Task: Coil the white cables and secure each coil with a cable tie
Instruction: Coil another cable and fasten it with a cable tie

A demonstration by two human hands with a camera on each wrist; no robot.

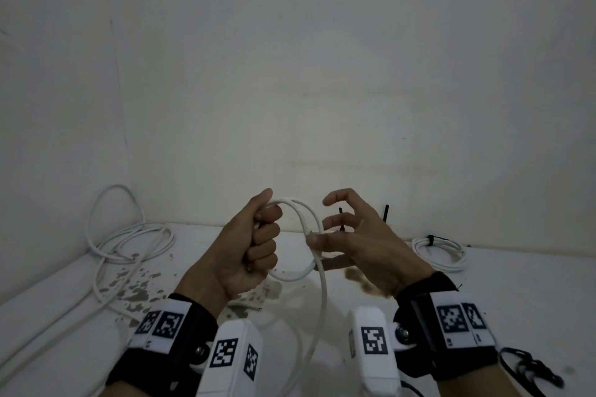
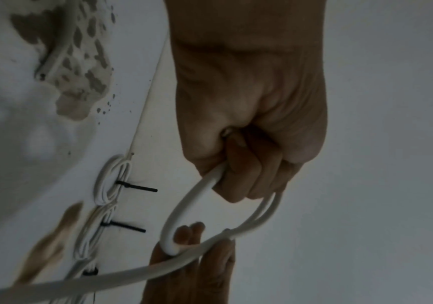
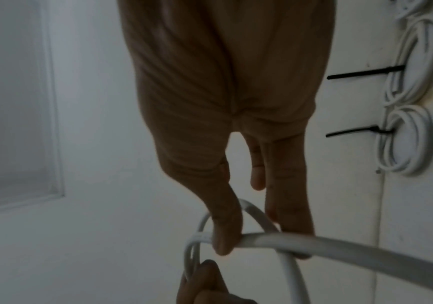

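left hand [image 1: 250, 251]: fist round white cable [image 1: 317, 267] loops, frame centre
right hand [image 1: 358, 243]: pinches cable where strands cross; tail drops toward lower frame
wrist views only: tied coils [image 3: 407, 142], ties [image 3: 355, 130] sticking sideways

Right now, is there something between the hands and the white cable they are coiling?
Nothing visible. The left hand already grips the loops of the white cable in its fist, and the right hand pinches the strand where it crosses the loop. The loose end hangs free below.
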